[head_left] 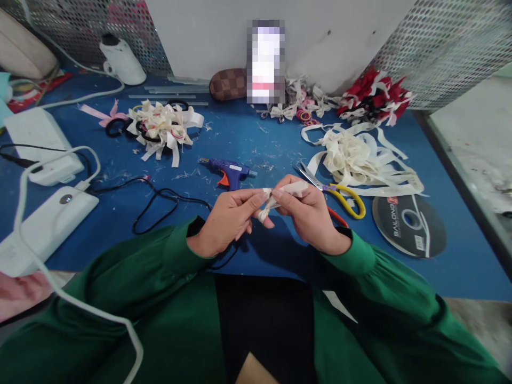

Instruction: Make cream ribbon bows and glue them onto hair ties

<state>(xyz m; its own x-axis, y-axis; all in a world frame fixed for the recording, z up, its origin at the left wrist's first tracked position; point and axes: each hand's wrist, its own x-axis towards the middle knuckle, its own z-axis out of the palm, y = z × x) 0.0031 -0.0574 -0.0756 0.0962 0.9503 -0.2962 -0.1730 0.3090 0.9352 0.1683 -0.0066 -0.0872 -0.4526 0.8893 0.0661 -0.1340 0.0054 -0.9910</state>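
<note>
Between my two hands is a cream ribbon (294, 189), folded and knotted or looped at its lower end. My left hand (228, 216) pinches one part of it between thumb and forefinger. Thumb and fingers of my right hand (308, 213) are closed on the ribbon's other part, close to the left fingertips. A blue glue gun (230, 169) with an orange trigger lies just beyond my left hand. Beside my right hand rest scissors (346, 201) with yellow and red handles, partly hidden by that hand.
A heap of cream ribbon (356, 154) lies at the right, above a black spool (410, 224). Finished-looking bows (164, 128) are piled at the left; red and white bows (376, 98) sit at the back right. White power strips (48, 224) and cables occupy the left side.
</note>
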